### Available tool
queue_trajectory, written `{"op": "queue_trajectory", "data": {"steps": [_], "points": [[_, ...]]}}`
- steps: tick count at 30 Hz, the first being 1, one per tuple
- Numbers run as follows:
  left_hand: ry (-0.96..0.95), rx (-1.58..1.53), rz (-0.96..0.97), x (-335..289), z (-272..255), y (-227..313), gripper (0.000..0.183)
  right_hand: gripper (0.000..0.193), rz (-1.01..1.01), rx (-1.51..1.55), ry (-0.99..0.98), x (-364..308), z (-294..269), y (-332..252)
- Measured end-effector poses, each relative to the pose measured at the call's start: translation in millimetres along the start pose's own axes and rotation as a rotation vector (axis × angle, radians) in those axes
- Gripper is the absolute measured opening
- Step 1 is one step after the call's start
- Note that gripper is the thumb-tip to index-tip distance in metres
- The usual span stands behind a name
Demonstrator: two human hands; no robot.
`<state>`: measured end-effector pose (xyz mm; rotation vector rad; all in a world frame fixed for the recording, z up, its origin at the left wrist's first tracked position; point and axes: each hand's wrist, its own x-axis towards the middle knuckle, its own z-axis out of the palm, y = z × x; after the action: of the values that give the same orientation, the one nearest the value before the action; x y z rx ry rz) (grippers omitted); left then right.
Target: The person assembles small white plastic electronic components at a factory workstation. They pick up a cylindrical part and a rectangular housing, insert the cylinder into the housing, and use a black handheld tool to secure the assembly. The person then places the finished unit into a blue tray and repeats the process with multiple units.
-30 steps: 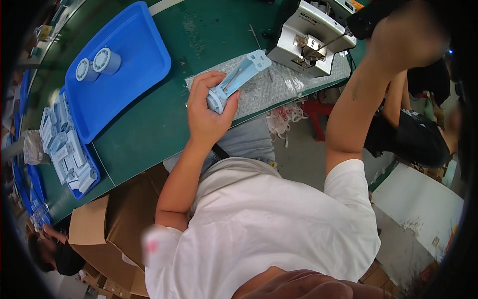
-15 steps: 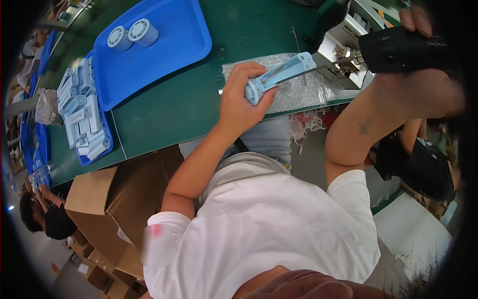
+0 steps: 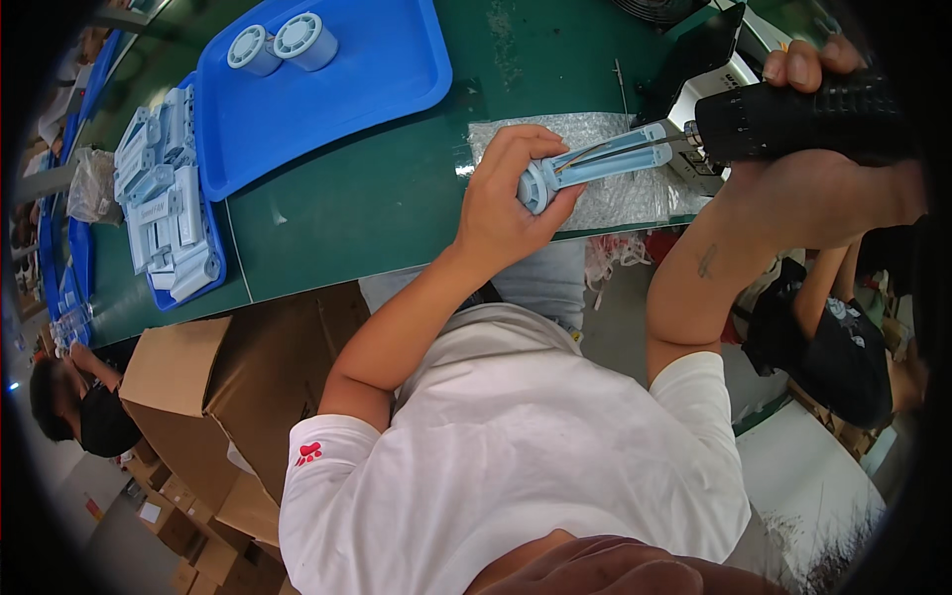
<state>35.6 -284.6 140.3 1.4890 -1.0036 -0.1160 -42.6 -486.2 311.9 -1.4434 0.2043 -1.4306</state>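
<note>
My left hand is closed around the round end of a light blue plastic housing, whose long open channel points right. A thin wire seems to lie inside the channel. In my right hand is a black electric screwdriver, held level with its long bit running left into the channel. Where exactly the tip touches is hidden inside the part. Under the housing, bubble wrap lies on the green table. A white and black machine stands just behind the screwdriver's front end.
A blue tray holds two light blue round parts. Left of it, a smaller blue tray is heaped with several light blue housings. A cardboard box stands below the table edge. Other people sit at both sides.
The screwdriver bit has gone deeper into the housing's channel, and the screwdriver has come closer to my left hand. The housing has tipped to lie more level.
</note>
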Motion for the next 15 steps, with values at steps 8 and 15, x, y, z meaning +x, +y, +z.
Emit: {"op": "queue_trajectory", "data": {"steps": [8, 15], "points": [[-0.007, 0.009, 0.013, 0, 0, 1, 0.038, 0.082, 0.044, 0.153, -0.107, 5, -17, 0], [0.009, -0.027, -0.009, -1, -2, -3, 0.038, 0.072, -0.008, 0.101, -0.037, -5, -13, 5]]}}
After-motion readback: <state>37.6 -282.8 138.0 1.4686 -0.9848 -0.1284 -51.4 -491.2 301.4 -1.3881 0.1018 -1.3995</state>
